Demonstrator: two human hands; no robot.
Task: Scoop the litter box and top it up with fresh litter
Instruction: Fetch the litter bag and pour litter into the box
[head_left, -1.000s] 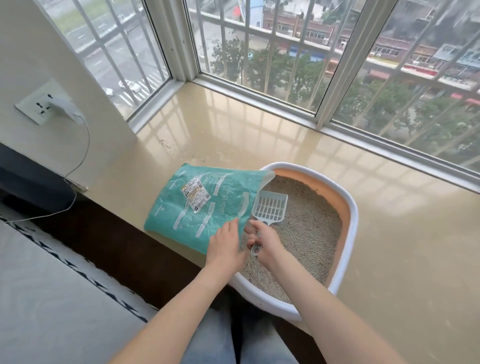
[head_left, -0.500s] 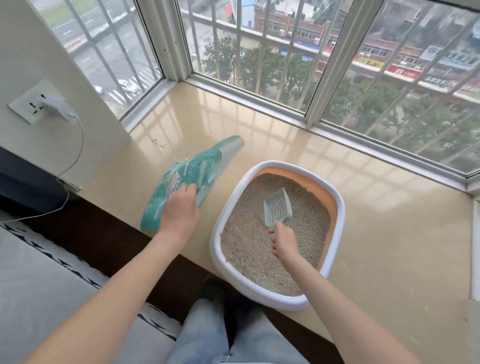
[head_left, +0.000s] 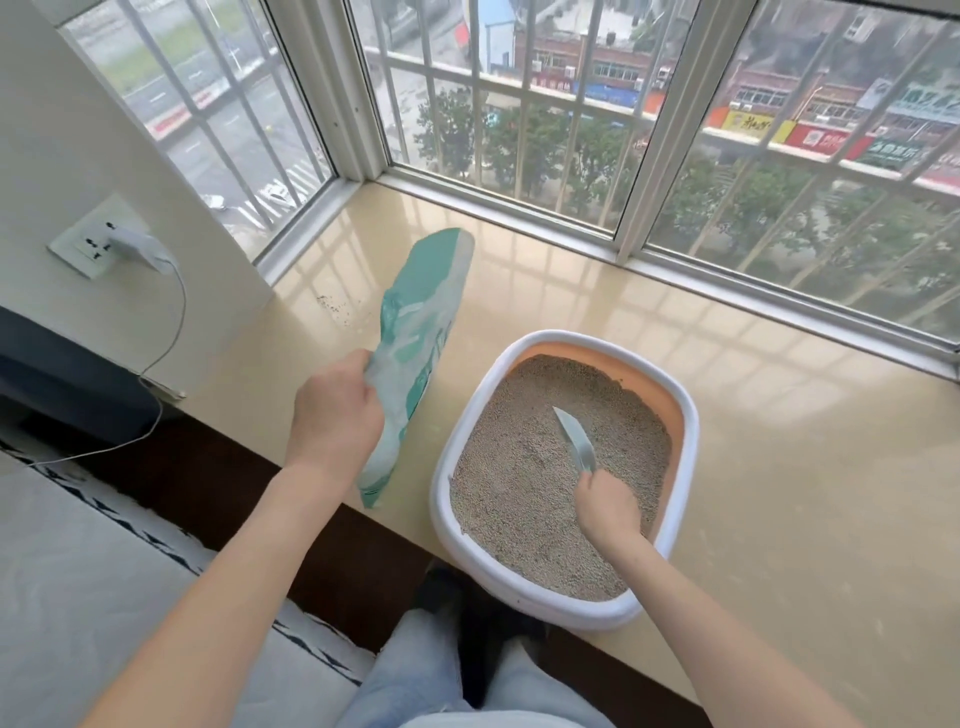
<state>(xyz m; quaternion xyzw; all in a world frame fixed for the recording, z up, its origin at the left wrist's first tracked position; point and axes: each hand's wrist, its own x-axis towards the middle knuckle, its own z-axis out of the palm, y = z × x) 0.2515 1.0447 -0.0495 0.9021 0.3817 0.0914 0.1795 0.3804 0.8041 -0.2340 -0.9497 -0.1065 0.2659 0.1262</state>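
**Both hands busy: bag in left, scoop in right**

Left hand is gripping the teal litter bag at its near edge, fingers clenched around the plastic. Bag is being held edge-on, looking flat and slack, its far end pointing toward the window, its near lower corner hanging at the sill's front edge. It is sitting just left of the litter box, apart from the rim.

Right hand is reaching into the box, fist closed around the handle of the grey scoop. Scoop blade is lying turned on its side, its tip resting on the litter near the middle of the box.

Litter box, white rim with orange inner wall, is sitting on the beige window sill near its front edge, filled with grey granules. A few stray grains are lying on the sill beyond the bag. A white charger is plugged into the wall socket at left, cable trailing down.
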